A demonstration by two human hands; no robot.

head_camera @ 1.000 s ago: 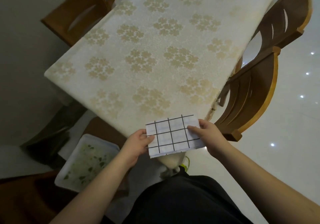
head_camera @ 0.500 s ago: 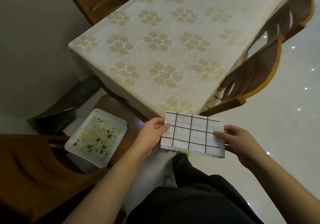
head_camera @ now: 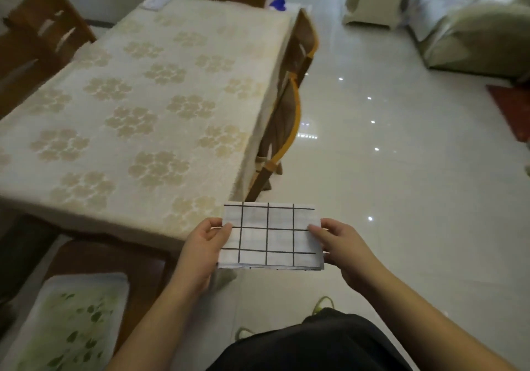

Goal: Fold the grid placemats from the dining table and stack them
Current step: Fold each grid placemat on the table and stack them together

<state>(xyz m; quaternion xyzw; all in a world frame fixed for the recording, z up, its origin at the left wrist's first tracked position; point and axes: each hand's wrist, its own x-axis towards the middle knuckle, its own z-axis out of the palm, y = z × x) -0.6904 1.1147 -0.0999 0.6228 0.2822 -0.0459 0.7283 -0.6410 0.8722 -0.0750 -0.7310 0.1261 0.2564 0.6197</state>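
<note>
You held the folded grid placemat (head_camera: 271,237) off the table (head_camera: 143,118), your left hand (head_camera: 205,245) and right hand (head_camera: 339,245) each pinching a short edge. That grip caught only the edges, so the layers could have slipped open

Dim, soft indoor light, small ceiling-lamp glints on the glossy floor (head_camera: 401,169), wide-angle bending and slight blur toward the edges.
</note>
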